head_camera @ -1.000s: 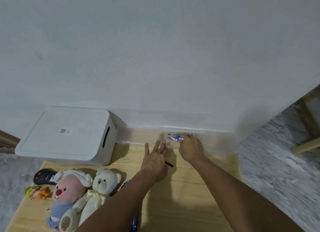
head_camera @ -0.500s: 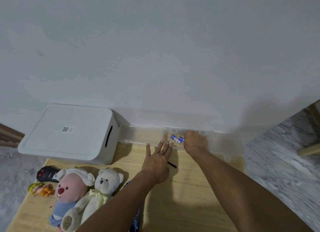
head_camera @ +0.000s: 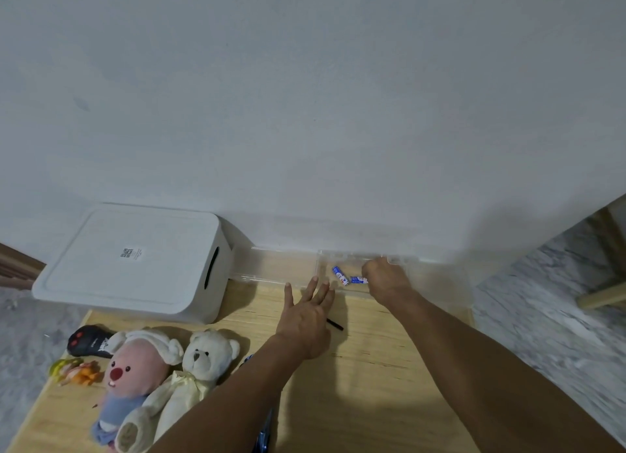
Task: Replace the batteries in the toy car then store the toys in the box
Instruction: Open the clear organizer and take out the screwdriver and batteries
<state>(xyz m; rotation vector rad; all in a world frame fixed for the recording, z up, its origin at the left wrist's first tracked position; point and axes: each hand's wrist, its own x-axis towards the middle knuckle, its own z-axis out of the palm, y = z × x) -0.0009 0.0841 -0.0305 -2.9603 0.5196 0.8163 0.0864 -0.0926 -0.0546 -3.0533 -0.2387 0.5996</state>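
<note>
A clear plastic case (head_camera: pixel 359 257) lies open against the wall at the far edge of the wooden table (head_camera: pixel 372 368). Two blue batteries are in it: one (head_camera: pixel 339 275) lies free, and my right hand (head_camera: pixel 386 278), fingers curled down into the case, pinches the end of the other (head_camera: pixel 357 279). Resting flat on the table with fingers spread is my left hand (head_camera: pixel 306 320), its fingertips at the case's front edge. The blue toy car (head_camera: pixel 262 435) is mostly hidden under my left forearm. At the back left stands the white storage box (head_camera: pixel 135 263), lid on.
A pink plush (head_camera: pixel 132 378) and a white teddy bear (head_camera: pixel 200 368) lie at the front left, with a black remote (head_camera: pixel 88 340) and a small yellow-orange toy (head_camera: pixel 74 371) beside them. A thin black tool (head_camera: pixel 335 324) lies by my left hand. Marble floor borders the table on both sides.
My right hand has shifted slightly right inside the case, uncovering the batteries, which now lie apart. My left hand has stayed flat on the table.
</note>
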